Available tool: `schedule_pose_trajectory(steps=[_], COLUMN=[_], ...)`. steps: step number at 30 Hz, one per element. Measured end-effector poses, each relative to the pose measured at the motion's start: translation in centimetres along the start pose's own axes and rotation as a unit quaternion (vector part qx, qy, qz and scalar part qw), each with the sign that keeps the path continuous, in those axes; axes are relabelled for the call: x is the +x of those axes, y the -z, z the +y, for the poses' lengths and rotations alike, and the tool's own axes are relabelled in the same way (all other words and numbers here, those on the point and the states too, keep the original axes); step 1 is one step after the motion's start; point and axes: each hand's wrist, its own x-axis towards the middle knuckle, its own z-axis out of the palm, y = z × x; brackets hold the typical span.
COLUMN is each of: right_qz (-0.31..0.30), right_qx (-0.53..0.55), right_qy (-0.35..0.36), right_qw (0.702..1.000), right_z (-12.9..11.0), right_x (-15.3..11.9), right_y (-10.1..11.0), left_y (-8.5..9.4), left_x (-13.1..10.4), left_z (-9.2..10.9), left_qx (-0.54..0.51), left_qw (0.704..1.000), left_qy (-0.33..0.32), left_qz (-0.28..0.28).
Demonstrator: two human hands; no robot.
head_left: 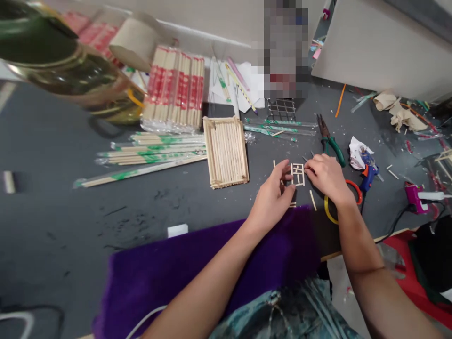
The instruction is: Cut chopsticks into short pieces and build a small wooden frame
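Observation:
A small lattice frame of short sticks [297, 174] lies flat on the dark table between my hands. My left hand [272, 194] rests at its left side, fingers bent and apart, thumb near the frame's lower left corner. At the upper right edge, the fingertips of my right hand [326, 176] are pinched together; what they hold, if anything, is too small to make out. Loose short sticks lie around, one [313, 200] below my right hand. Farther left is a rectangular stick panel with raised edges [228, 151].
Green-handled pliers [330, 141], scissors [331, 212] and a blue glue gun [369, 174] lie at the right. Wrapped chopsticks [158, 153] and a chopstick bundle [175, 89] are at the left, near a large bottle [81, 66]. A purple cloth [197, 268] covers the front edge.

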Motion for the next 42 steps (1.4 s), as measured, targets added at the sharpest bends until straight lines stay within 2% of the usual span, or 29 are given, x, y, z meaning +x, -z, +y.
schedule_pose_trajectory(steps=[10,27,42], right_qz=[-0.029,-0.038,-0.046], right_qx=[0.003,0.001,0.004], right_qy=[-0.001,0.000,0.000], right_qw=[1.000,0.999,0.999], right_z=[-0.6,-0.6,-0.5], right_x=[0.2,0.0,0.1], right_y=[0.6,0.8,0.8], left_y=[-0.1,0.2,0.3], left_x=[0.3,0.0,0.0], left_z=[-1.9,-0.4,-0.4], left_qx=[-0.013,-0.079,-0.086], left_qw=[1.000,0.995,0.993], left_qy=[0.013,0.065,0.082], left_qz=[0.005,-0.009,-0.006])
